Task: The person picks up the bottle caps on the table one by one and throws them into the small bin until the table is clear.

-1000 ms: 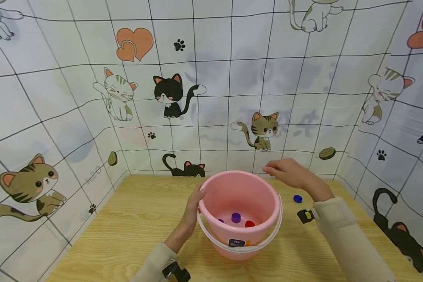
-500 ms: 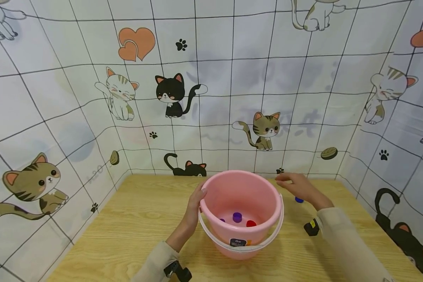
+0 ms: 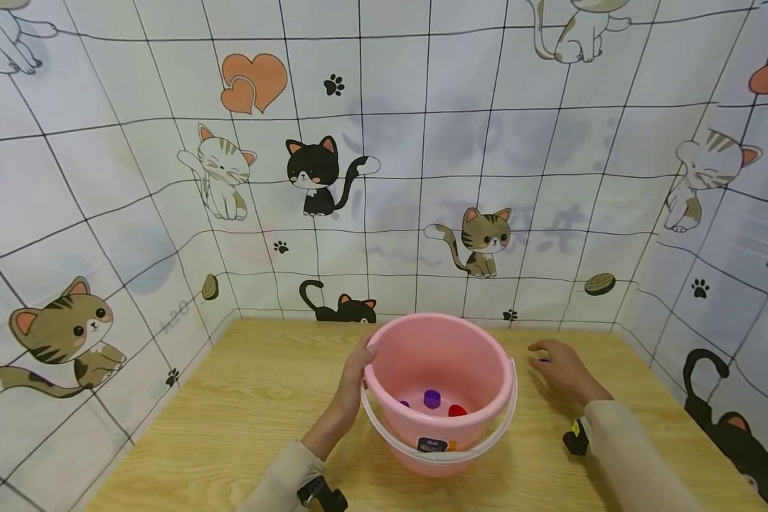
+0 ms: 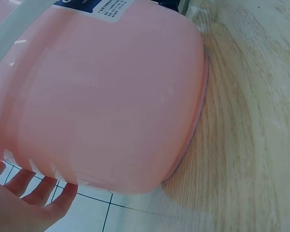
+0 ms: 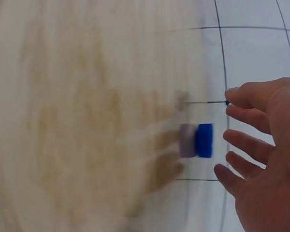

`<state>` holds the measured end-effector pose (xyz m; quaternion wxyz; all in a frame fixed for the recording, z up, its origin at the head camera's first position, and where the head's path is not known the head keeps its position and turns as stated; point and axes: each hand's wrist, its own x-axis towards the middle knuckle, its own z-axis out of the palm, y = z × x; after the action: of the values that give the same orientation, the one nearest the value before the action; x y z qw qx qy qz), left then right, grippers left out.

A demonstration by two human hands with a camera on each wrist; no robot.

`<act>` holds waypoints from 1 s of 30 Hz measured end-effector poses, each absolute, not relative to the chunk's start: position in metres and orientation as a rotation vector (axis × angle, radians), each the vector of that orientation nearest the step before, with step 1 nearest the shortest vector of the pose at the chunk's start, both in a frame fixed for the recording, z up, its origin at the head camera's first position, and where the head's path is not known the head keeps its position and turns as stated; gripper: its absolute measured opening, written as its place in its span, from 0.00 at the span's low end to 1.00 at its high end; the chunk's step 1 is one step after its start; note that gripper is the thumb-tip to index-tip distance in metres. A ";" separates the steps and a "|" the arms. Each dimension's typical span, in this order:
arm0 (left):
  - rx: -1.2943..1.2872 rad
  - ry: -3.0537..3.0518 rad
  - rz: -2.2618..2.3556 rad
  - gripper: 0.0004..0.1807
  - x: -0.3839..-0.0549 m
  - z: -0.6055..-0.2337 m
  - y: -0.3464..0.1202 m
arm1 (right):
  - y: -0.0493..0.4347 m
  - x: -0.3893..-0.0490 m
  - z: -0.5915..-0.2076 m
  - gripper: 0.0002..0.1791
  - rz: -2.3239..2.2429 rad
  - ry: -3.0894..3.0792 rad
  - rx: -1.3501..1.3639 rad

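A pink bucket stands upright on the table. My left hand grips its left rim, thumb over the edge; in the left wrist view, fingers lie against the outer wall. Inside lie a purple bottle cap, a red cap and a second purple one, partly hidden by the front rim. My right hand, fingers bent loosely and spread, hovers over a blue cap right of the bucket. A gap shows between fingertips and cap in the right wrist view.
The bucket's white handle hangs down across its front. A wood-grain table lies beneath, and a cloth wall with a grid and cat prints encloses its back and sides. Each wrist bears a small black camera.
My right hand has moved right and down, away from the bucket's far rim to the blue cap. The left hand and the bucket stay in place.
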<state>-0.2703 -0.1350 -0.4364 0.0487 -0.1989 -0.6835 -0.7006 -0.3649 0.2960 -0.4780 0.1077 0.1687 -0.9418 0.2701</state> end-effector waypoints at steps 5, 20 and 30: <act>-0.628 -2.063 -2.143 0.29 -0.271 -0.435 -0.134 | 0.304 -0.364 -0.485 0.23 0.754 -2.829 0.450; -0.614 -2.069 -2.154 0.29 -0.268 -0.436 -0.134 | 0.308 -0.363 -0.489 0.21 0.791 -2.815 0.478; -0.601 -2.085 -2.137 0.29 -0.269 -0.436 -0.135 | 0.308 -0.355 -0.486 0.18 0.763 -2.879 0.454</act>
<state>-0.2689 -0.1347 -0.4359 0.0481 -0.1973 -0.6837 -0.7009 -0.3548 0.3081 -0.4864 0.0645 0.1505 -0.9536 0.2526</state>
